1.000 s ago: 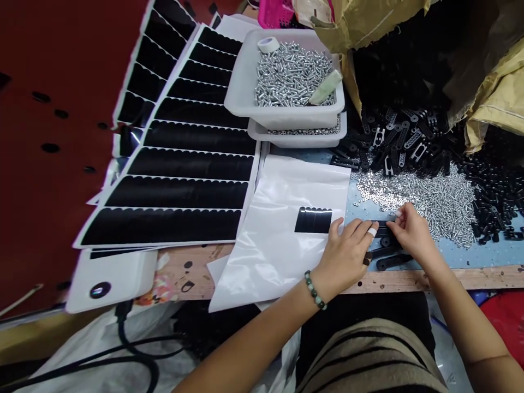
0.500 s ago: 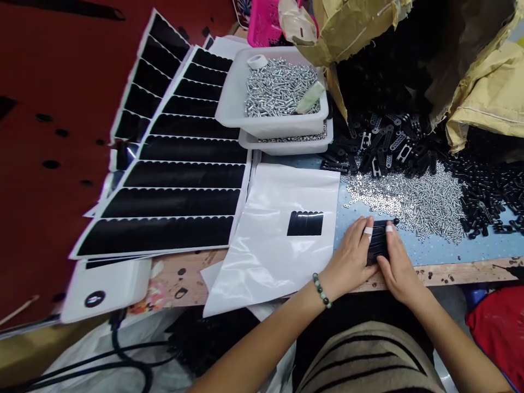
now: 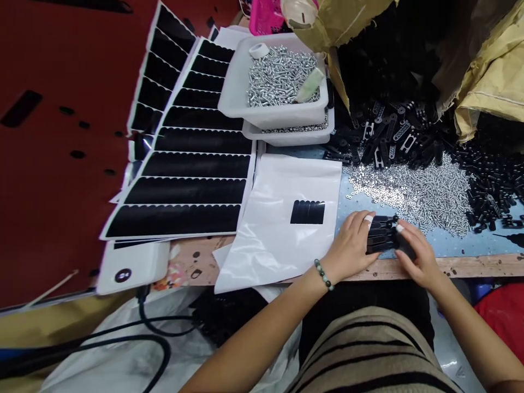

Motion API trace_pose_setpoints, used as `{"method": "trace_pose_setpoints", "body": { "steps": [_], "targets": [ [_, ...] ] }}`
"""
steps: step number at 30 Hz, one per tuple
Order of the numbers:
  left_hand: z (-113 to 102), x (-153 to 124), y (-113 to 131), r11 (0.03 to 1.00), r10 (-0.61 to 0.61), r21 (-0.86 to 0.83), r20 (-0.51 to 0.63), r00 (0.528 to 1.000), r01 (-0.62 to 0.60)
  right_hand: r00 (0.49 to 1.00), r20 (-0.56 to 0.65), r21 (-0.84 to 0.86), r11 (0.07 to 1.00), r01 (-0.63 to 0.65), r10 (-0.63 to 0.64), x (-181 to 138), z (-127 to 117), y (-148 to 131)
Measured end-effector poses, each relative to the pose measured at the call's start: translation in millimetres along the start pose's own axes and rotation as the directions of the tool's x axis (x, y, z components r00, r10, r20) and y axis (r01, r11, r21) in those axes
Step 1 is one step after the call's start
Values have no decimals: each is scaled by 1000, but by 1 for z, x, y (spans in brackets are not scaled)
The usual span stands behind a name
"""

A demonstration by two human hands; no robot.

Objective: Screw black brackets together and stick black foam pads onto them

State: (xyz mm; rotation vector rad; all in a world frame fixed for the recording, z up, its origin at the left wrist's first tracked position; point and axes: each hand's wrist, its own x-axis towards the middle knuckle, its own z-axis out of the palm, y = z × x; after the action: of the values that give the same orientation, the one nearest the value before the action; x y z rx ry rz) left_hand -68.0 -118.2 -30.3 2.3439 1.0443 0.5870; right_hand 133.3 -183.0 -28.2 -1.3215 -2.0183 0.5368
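Several slim black plastic parts (image 3: 380, 233) lie side by side in a row at the bench's front edge. My left hand (image 3: 352, 240) is closed around their left end, with white tape on one finger and a beaded bracelet at the wrist. At their right end, my right hand (image 3: 420, 256) curls its thumb and fingers about the parts, one fingertip taped in white. Its palm side is partly hidden. To the left, a white backing sheet (image 3: 270, 234) carries a small patch of black stickers (image 3: 308, 212).
Behind my hands spread loose silver screws (image 3: 444, 191), small nuts (image 3: 379, 184) and black plastic pieces (image 3: 493, 202). A white tub of screws (image 3: 235, 93) stands on another tub. Large black sticker sheets (image 3: 192, 191) lie left. A torn paper sack (image 3: 487, 98) stands at back right.
My right hand has shifted right and opened wider, showing more of the black parts' right ends. My left hand keeps its hold. The view has tilted slightly.
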Motion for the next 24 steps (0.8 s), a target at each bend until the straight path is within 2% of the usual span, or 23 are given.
{"method": "trace_pose_setpoints", "body": {
  "steps": [5, 8, 10, 11, 12, 13, 14, 16, 18, 20, 21, 22, 23, 24],
  "targets": [
    [-5, 5, 2, 1000, -10, 22, 56, 998, 9, 998, 55, -54, 998, 25, -22, 4, 2, 0],
    [-13, 6, 6, 996, -51, -68, 6, 999, 52, 996, -71, -14, 999, -49, 48, 10, 1, 3],
    [-22, 5, 10, 966, -142, -218, -4, 990, 137, 984, -166, 23, 998, -58, 61, 20, -2, 4],
    [-27, 4, 12, 921, -194, -337, 40, 980, 196, 981, -189, 42, 999, -26, 33, 26, -3, 4],
    [-32, 3, 15, 839, -235, -473, 130, 963, 269, 981, -193, 65, 998, 28, -15, 33, -3, 4],
    [-36, 2, 17, 715, -253, -600, 257, 933, 359, 981, -183, 91, 992, 88, -70, 40, -2, 2],
    [-40, 0, 19, 556, -241, -690, 400, 884, 464, 979, -166, 121, 983, 137, -116, 46, -1, -1],
    [-43, -2, 21, 237, -180, -721, 626, 759, 651, 982, -144, 168, 975, 147, -123, 57, 5, -9],
    [-45, -5, 19, 17, -178, -672, 726, 664, 740, 991, -135, 191, 982, 12, 14, 62, 12, -16],
    [-45, -9, 16, -92, -220, -659, 744, 630, 746, 967, -122, 211, 958, -194, 223, 65, 19, -19],
    [-46, -11, 14, -93, -249, -675, 727, 640, 732, 940, -107, 223, 930, -293, 323, 66, 22, -19],
    [-46, -15, 12, -40, -291, -702, 689, 664, 711, 909, -90, 230, 897, -378, 406, 66, 24, -17],
    [-46, -19, 10, 75, -352, -733, 615, 705, 676, 878, -76, 226, 866, -447, 473, 67, 26, -15],
    [-45, -23, 9, 247, -421, -742, 497, 759, 623, 849, -67, 204, 840, -502, 524, 69, 28, -12]
  ]
}}
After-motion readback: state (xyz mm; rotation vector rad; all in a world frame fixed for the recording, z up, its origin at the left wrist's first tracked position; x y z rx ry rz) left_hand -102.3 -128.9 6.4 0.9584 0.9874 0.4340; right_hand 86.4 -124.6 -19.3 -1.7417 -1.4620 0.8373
